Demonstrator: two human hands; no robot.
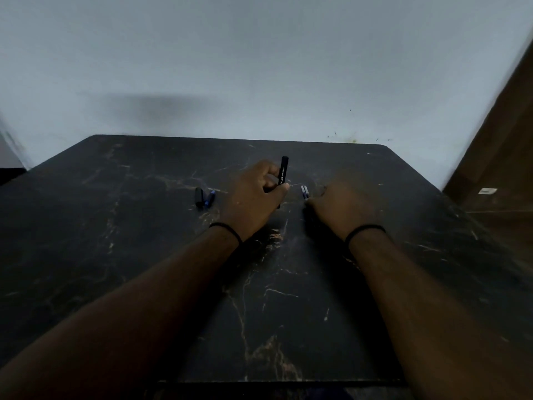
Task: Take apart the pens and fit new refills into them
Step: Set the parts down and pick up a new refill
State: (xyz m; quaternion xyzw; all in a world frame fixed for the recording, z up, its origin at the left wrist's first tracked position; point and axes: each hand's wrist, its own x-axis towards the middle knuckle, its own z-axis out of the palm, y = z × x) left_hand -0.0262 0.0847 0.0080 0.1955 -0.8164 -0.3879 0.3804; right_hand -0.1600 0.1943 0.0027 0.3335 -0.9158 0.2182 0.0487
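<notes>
Left hand [256,192] grips a black pen barrel [283,176] upright, fingers and thumb curled round it, above the dark marbled surface [115,255]. Right hand [343,206] rests knuckles-up on the surface, fingertips at two blue refills [304,192]; its grasp cannot be determined. Black cap [198,196] and blue piece [210,197] lie left

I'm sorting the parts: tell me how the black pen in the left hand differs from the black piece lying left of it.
The black pen is long, bears white lettering and stands nearly upright, gripped by the left hand. The black piece is short, shows no lettering, lies on the table untouched, beside a blue piece. Both are black.
</notes>
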